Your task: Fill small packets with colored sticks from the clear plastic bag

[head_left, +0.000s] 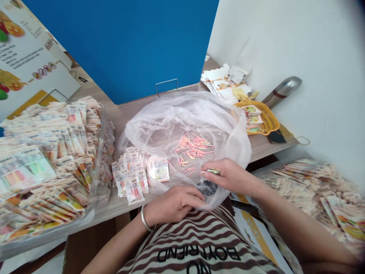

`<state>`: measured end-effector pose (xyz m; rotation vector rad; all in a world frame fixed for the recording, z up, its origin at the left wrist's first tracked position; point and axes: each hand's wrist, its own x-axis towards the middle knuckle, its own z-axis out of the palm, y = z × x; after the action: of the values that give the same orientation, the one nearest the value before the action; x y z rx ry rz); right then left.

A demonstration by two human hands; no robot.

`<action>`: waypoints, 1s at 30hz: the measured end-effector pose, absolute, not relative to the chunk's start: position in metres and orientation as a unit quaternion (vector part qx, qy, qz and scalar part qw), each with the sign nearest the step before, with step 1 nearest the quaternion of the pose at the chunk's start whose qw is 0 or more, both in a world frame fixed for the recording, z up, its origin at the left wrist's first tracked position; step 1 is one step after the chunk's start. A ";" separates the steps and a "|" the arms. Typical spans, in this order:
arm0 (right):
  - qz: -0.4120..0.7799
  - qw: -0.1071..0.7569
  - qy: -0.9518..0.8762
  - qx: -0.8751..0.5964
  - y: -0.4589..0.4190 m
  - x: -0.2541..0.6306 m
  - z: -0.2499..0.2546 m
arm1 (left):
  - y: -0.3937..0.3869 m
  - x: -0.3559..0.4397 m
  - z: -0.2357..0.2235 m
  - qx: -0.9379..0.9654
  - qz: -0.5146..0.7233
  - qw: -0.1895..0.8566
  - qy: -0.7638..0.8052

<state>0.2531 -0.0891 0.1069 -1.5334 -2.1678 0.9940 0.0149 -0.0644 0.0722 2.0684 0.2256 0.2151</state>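
Note:
A clear plastic bag [182, 106] lies open on the table in front of me, and a loose pile of small pink and yellow sticks [196, 144] rests inside it. My left hand [178, 202], with a bracelet at the wrist, has its fingers curled on the bag's near edge. Over the bag's near right side, my right hand [228, 176] pinches a few small greenish sticks [213, 171] between thumb and fingers. Left of the bag lie small printed packets [134, 177] with coloured sticks in them, and one larger packet [158, 169] is partly under the plastic.
A clear bin [95, 190] heaped with packets stands at the left. On the right are a yellow basket [272, 118] holding small boxes, a steel flask [286, 89] and flat printed cartons [224, 82]. More packets [308, 190] fill a container lower right. A blue panel [128, 45] rises behind.

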 end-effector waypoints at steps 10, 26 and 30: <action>0.461 -0.087 -0.765 -0.442 -0.107 0.266 0.076 | -0.071 0.014 0.094 0.876 0.029 0.480 0.016; 0.612 0.000 -0.663 -0.431 -0.121 0.287 0.102 | -0.073 0.008 0.085 0.903 0.057 0.382 0.189; 0.389 0.236 -0.664 -0.593 -0.107 0.297 0.130 | -0.053 0.015 0.071 0.809 0.247 0.361 0.392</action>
<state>0.2971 -0.1071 0.1297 -1.6272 -1.8223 1.0659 0.0150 -0.0530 0.0712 2.0855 1.0105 0.6368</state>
